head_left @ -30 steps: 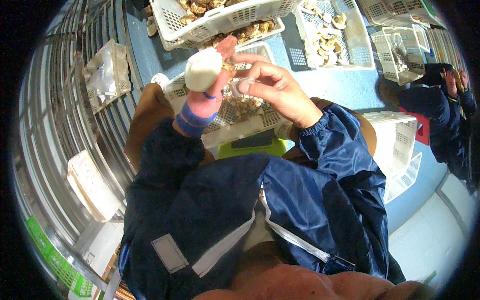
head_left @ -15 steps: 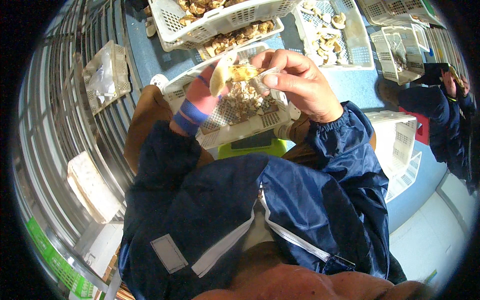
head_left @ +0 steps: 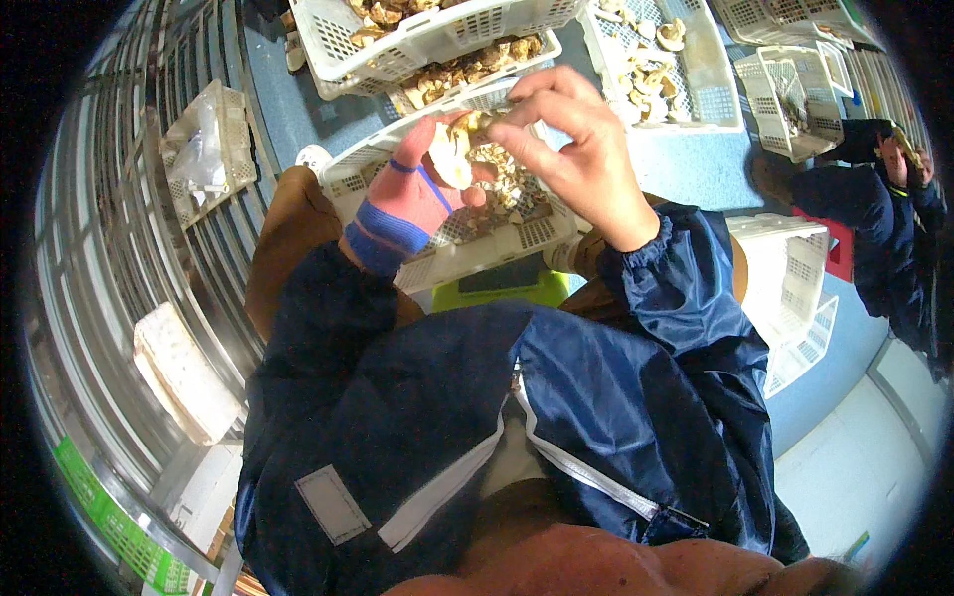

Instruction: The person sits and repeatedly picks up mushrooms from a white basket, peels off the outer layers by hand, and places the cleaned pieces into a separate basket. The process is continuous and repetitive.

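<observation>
My left hand (head_left: 402, 204), in a pink and blue glove, holds a pale mushroom (head_left: 449, 157) with a brownish upper end. My right hand (head_left: 586, 164) is just right of it, fingers curled and closed by the mushroom's brownish end; what their tips grip is hidden. Both hands are over a white slotted crate (head_left: 467, 264) scattered with small pale trimmings (head_left: 512, 189).
Crates of brown mushrooms (head_left: 427, 45) stand at top, a crate of pale pieces (head_left: 717, 97) right of them. Empty-looking crates (head_left: 780, 278) are at right, beside a co-worker (head_left: 855, 204). A metal rack (head_left: 99, 248) with a white box (head_left: 184, 372) lines the left.
The mushroom has turned from cap-forward, through side-on, to its present angle. My right hand moved right, then upward, and the small clear object seen in its fingers is now out of sight.
</observation>
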`<state>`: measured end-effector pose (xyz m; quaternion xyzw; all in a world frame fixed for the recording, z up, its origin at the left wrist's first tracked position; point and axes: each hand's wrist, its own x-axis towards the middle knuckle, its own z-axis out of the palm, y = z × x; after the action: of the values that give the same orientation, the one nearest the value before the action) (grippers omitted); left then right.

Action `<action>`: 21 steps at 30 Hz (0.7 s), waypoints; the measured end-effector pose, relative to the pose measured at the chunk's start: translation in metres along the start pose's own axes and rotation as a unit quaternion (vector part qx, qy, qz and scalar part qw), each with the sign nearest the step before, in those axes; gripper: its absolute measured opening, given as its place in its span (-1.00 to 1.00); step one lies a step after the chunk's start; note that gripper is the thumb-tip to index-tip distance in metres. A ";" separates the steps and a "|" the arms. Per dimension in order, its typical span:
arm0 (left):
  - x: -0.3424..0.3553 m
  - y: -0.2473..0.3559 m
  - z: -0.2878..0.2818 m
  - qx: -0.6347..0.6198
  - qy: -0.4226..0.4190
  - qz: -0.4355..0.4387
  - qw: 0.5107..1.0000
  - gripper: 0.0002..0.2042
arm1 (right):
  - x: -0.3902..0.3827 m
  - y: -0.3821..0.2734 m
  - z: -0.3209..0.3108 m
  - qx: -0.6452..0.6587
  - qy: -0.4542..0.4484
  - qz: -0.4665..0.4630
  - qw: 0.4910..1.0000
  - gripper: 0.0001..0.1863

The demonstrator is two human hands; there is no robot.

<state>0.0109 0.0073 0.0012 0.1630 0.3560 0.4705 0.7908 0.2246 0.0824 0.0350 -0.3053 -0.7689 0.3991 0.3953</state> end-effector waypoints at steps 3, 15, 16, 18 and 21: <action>0.004 0.001 -0.003 -0.007 -0.006 0.000 1.000 -0.26 | -0.003 -0.010 0.006 -0.013 -0.046 -0.026 0.999 -0.90; -0.006 0.003 0.019 0.157 0.055 0.069 0.984 -0.48 | -0.009 -0.005 0.011 -0.004 -0.012 0.024 1.000 -0.88; -0.006 0.002 0.016 0.164 0.050 0.074 0.982 -0.48 | -0.009 -0.003 0.011 0.017 -0.005 0.046 0.999 -0.86; -0.007 0.000 0.010 0.179 0.041 0.085 0.979 -0.48 | -0.007 -0.002 0.010 0.050 -0.003 0.029 0.998 -0.87; -0.003 -0.004 0.013 0.281 0.077 0.139 0.946 -0.45 | -0.008 -0.005 0.008 0.028 -0.017 -0.016 0.999 -0.91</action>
<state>0.0222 0.0039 0.0090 0.3894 0.5077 0.4676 0.6099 0.2211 0.0702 0.0336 -0.2756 -0.7688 0.4190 0.3968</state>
